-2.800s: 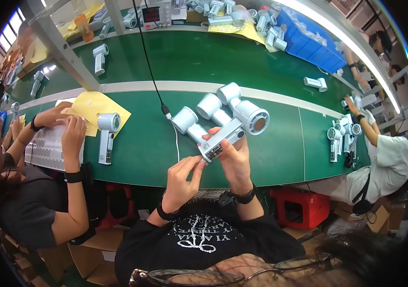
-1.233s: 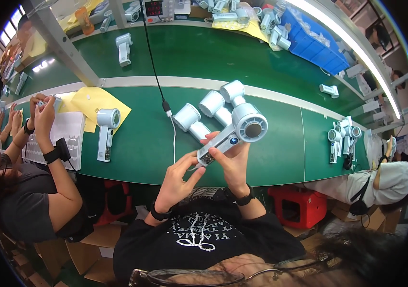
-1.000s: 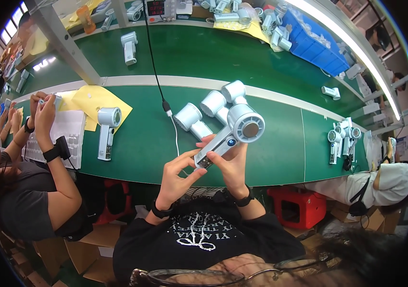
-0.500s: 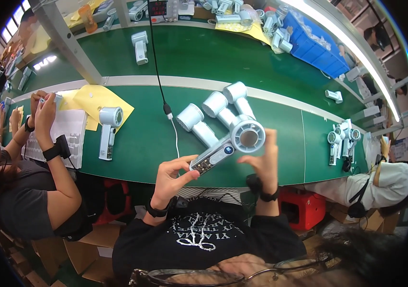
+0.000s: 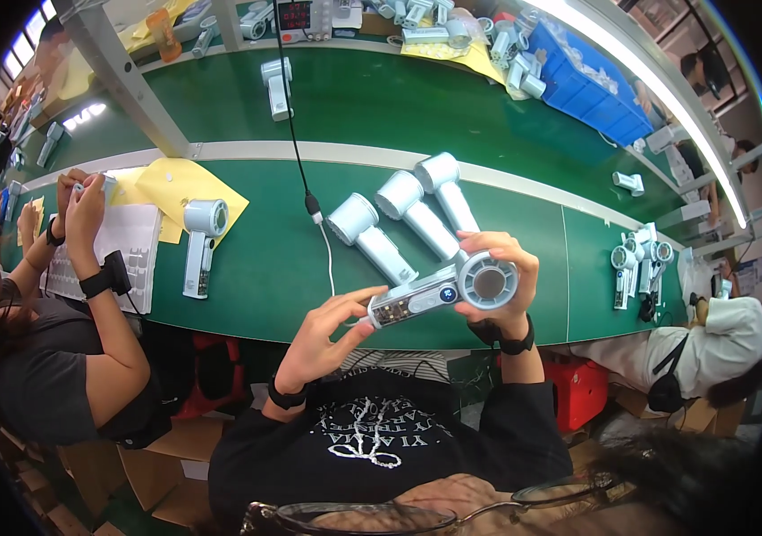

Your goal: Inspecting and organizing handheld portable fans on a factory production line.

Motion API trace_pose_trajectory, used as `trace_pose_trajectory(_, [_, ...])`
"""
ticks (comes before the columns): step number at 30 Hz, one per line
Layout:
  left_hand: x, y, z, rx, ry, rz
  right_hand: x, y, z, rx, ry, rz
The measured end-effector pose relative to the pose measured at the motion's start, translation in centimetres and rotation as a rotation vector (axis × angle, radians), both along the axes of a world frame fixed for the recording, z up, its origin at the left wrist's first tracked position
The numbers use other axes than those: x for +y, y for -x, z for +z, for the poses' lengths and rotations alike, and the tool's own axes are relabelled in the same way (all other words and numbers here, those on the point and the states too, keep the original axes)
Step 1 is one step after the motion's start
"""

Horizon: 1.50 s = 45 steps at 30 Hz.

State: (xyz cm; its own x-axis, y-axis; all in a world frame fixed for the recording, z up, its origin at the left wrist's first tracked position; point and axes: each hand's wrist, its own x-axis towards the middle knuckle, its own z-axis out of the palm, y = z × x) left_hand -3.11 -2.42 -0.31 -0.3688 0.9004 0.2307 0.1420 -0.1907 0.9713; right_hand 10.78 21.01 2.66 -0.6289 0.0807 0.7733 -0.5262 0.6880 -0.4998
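Observation:
I hold a light blue handheld fan (image 5: 416, 302) above the near edge of the green table, its round grille facing up. A small round display on its handle is lit, and circuit parts show at the handle's lower end. My right hand (image 5: 513, 268) is closed round the fan head, fingers over the top and thumb below. At the handle's end, the fingers and thumb of my left hand (image 5: 323, 344) pinch it. Just beyond lie three more light blue fans (image 5: 365, 230), heads pointing away. A white cable (image 5: 327, 255) runs down behind my left hand.
Another fan (image 5: 202, 241) lies to the left beside yellow sheets (image 5: 180, 183) and a co-worker's hands (image 5: 84, 210). Beyond a metal rail is a green belt (image 5: 381, 98) with a fan (image 5: 277, 89) on it. A blue bin (image 5: 591, 89) stands at far right.
My right hand has closed round the fan head, and the fan has shifted right and turned nearer level. On the far green surface, a fan has slid to the right.

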Motion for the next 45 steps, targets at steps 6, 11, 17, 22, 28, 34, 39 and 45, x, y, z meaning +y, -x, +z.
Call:
trace_pose_trajectory(6, [-0.2,0.4,-0.5,0.133,0.111,-0.008,-0.2,0.1,-0.5,0.033,0.008,-0.031])
trace_pose_trajectory(11, [-0.3,-0.1,-0.4,0.08,0.103,0.002,-0.1,0.2,-0.6,0.042,0.015,-0.056])
trace_pose_trajectory(17, [0.1,-0.7,-0.5,-0.078,0.021,0.03,-0.3,0.5,-1.3,0.057,0.083,-0.043])
trace_pose_trajectory(22, [-0.1,-0.4,-0.5,-0.073,0.033,0.015,-0.4,0.5,-1.5,0.07,0.037,-0.067])
trace_pose_trajectory(28, [0.1,0.0,-0.8,0.096,0.017,-0.026,0.2,0.7,-1.4,0.092,0.121,0.021])
trace_pose_trajectory(34, [0.4,-0.4,-0.6,0.088,0.033,-0.041,0.9,0.7,-1.6,0.028,0.2,0.074])
trace_pose_trajectory(39, [0.4,-0.8,-0.6,0.07,0.045,-0.033,1.3,0.4,-1.8,-0.005,0.183,0.043])
trace_pose_trajectory(45, [-0.2,-0.5,-0.2,-0.086,0.041,0.093,2.9,-1.4,-0.2,0.142,0.432,-0.331])
